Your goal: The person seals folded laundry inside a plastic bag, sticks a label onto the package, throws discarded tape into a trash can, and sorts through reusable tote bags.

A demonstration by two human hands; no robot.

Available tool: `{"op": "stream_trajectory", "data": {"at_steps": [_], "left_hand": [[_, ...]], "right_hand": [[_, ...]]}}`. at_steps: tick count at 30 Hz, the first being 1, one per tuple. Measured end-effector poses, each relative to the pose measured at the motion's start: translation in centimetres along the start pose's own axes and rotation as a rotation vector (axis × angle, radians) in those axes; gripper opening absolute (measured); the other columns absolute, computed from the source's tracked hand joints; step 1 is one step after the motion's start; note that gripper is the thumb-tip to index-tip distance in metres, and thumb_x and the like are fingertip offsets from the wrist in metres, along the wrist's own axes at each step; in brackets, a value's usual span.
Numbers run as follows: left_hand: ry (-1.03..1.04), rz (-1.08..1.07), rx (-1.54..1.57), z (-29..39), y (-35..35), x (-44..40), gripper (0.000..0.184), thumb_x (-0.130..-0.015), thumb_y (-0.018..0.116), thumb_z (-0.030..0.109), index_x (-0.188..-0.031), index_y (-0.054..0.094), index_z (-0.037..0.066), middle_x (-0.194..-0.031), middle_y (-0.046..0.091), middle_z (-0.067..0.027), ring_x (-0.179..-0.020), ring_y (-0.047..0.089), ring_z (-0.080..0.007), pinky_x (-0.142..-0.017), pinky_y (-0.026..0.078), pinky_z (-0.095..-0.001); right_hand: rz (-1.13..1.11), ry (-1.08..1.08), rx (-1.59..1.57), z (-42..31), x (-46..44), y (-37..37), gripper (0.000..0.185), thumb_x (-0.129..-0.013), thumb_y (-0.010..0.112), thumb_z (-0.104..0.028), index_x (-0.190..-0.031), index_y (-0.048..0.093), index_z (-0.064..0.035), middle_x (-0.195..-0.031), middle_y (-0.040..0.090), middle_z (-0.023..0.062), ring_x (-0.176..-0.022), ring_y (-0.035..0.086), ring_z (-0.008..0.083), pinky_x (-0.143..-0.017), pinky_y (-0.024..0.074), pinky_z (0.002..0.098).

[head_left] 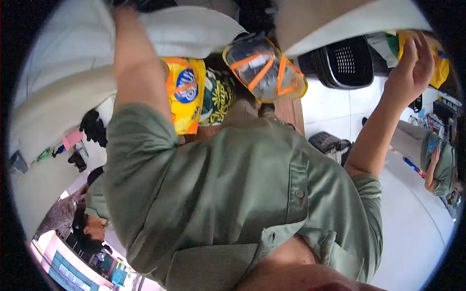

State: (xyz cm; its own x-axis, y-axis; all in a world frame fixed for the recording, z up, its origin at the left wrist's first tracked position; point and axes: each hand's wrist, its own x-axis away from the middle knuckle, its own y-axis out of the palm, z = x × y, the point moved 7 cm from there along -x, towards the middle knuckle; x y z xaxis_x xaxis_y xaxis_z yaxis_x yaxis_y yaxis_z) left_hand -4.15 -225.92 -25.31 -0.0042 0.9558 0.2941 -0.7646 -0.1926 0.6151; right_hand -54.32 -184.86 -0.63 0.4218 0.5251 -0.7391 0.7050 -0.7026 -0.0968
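My left arm reaches up to the top edge of the view, where my left hand (124, 7) is blurred and partly cut off. A dark thing lies by it, too unclear to name, and its fingers cannot be made out. On the right, my right hand (412, 68) is raised with thumb and fingers apart. Nothing shows in its grasp. It is beside the end of a curved white surface (359, 22) and overlaps a yellow bag (441, 68) in the view; whether they touch cannot be told.
Below, a yellow printed bag (182, 109), a dark green printed bag (216, 97) and a clear bag with orange straps (267, 68) stand together. Black baskets (347, 63) and a dark bag (327, 141) are to the right. Other people (439, 150) (94, 213) are at both sides.
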Motion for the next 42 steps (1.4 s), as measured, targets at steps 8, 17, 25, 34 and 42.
{"op": "stream_trajectory", "data": {"at_steps": [8,17,25,34,42], "left_hand": [[0.379,0.464,-0.045,9.5,-14.1,-3.0,0.020,-0.087,0.050,0.020,-0.097,0.056,0.004,-0.093,0.058,-0.0129,-0.081,0.055,-0.0280,-0.061,0.048,-0.0357],[-0.238,-0.055,0.269,-4.4,5.9,-17.7,0.019,-0.095,0.038,0.016,-0.103,0.048,0.002,-0.081,0.053,-0.0109,-0.062,0.054,-0.0238,-0.049,0.045,-0.0314],[0.037,0.413,0.379,-1.5,14.5,-27.5,0.029,-0.093,0.042,0.015,-0.119,0.046,0.002,-0.093,0.058,-0.0115,-0.074,0.058,-0.0246,-0.058,0.049,-0.0331],[0.242,0.480,0.148,-2.1,12.8,-27.7,0.022,-0.089,0.047,0.014,-0.108,0.050,0.004,-0.084,0.057,-0.0086,-0.068,0.057,-0.0198,-0.053,0.045,-0.0299],[0.106,0.170,-0.214,-19.4,13.2,-9.6,0.016,-0.085,0.052,0.013,-0.098,0.053,0.005,-0.076,0.057,-0.0059,-0.062,0.055,-0.0157,-0.049,0.042,-0.0270]], "right_hand": [[0.046,-0.252,0.584,3.4,-3.0,6.7,0.080,-0.084,0.064,-0.022,-0.136,0.005,-0.0076,-0.138,0.016,0.0213,-0.127,0.026,0.0324,-0.106,0.0201,0.0519],[0.452,-0.126,0.416,6.7,-0.8,4.5,0.086,-0.080,0.067,-0.012,-0.136,0.003,-0.0230,-0.139,0.021,0.0181,-0.117,0.033,0.0327,-0.098,0.0369,0.0529],[0.930,0.257,-0.090,8.4,2.7,0.5,0.098,-0.072,0.055,-0.069,-0.135,0.029,0.0008,-0.142,0.031,0.0155,-0.132,0.024,0.0289,-0.111,0.0119,0.0464],[0.915,0.199,0.021,7.9,3.0,0.7,0.077,-0.078,0.058,-0.042,-0.136,0.019,-0.0085,-0.139,0.028,0.0158,-0.126,0.029,0.0284,-0.106,0.0228,0.0481],[0.572,-0.071,0.312,7.7,1.7,3.3,0.077,-0.083,0.062,-0.017,-0.138,0.007,-0.0170,-0.137,0.024,0.0158,-0.121,0.032,0.0283,-0.100,0.0329,0.0503]]}}
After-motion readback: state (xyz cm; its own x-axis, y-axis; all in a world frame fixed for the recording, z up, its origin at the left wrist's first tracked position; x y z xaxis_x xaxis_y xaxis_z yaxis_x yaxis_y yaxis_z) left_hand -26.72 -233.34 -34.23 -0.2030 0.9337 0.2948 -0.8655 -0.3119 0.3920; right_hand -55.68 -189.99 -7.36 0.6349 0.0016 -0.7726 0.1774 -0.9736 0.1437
